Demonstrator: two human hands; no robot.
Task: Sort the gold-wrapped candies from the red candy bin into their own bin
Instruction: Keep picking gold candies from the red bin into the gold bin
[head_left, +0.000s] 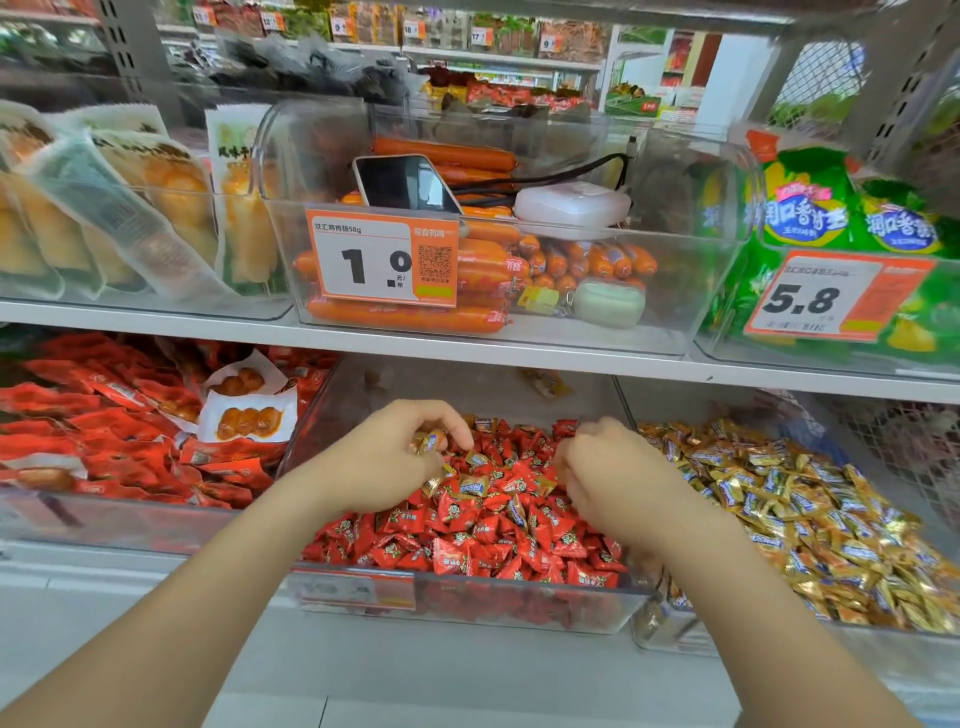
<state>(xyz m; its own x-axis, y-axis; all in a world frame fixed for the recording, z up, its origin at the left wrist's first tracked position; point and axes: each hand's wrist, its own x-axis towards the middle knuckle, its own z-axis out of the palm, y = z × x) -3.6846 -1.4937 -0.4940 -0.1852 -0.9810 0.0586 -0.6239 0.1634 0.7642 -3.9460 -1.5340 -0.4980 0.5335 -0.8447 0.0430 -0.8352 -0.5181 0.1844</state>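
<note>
A clear bin of red candies (467, 545) sits on the lower shelf in front of me, with a few gold-wrapped candies (474, 486) lying on top near its middle. My left hand (384, 457) hovers over the bin's left side and grips several gold-wrapped candies (428, 442) in curled fingers. My right hand (608, 467) reaches into the bin's right side with fingers curled down among the red candies; what it holds is hidden. The bin of gold candies (810, 525) stands directly to the right.
To the left is a bin of red snack packets (119, 431). The shelf above carries a clear bin of orange sausages (483, 270) with a phone (402, 182) and a white case, plus green bags (852, 218) and price tags.
</note>
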